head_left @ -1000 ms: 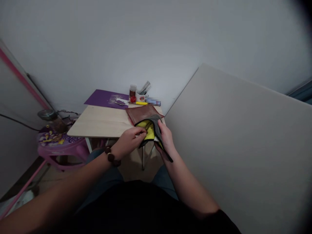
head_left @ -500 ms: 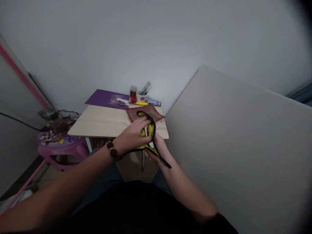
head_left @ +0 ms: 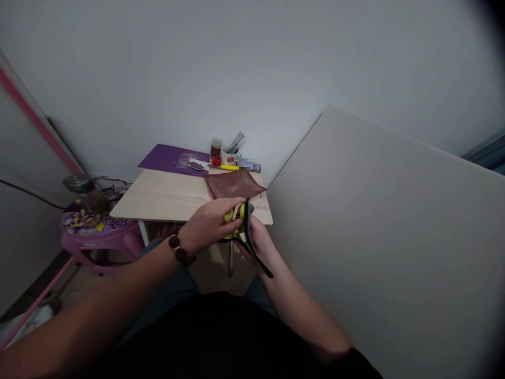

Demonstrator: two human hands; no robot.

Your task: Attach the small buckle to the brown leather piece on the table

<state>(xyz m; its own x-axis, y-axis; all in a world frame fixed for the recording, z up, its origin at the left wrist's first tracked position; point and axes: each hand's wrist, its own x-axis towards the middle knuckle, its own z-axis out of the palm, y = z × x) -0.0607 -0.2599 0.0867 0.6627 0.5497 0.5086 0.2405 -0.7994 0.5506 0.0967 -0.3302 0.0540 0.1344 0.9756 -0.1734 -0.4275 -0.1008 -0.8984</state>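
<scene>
In the head view I hold a yellow-lined fabric piece (head_left: 248, 237) with black edging and a grey outer side, in front of the table's near edge. My left hand (head_left: 209, 220) is closed on its left side, the thumb and fingers pinching the yellow part near a small pale strip. From the right and below, my right hand (head_left: 260, 238) grips the grey side; most of its fingers are hidden behind the cloth. A black tail of the edging hangs over my right wrist. On the table just beyond lies a brown translucent sheet (head_left: 235, 184).
The wooden table (head_left: 165, 197) bears a purple sheet (head_left: 163, 158), a red-lidded jar (head_left: 215, 151), a white mug (head_left: 229, 158) with tools and a yellow-handled cutter (head_left: 230, 167). A pink stool (head_left: 100, 243) with a glass jar stands left. A pale panel (head_left: 374, 237) rises at right.
The upper part of the fabric piece has come down and folded inward, uncovering more of the brown sheet. My left fingers have moved from inside the fabric to its top edge.
</scene>
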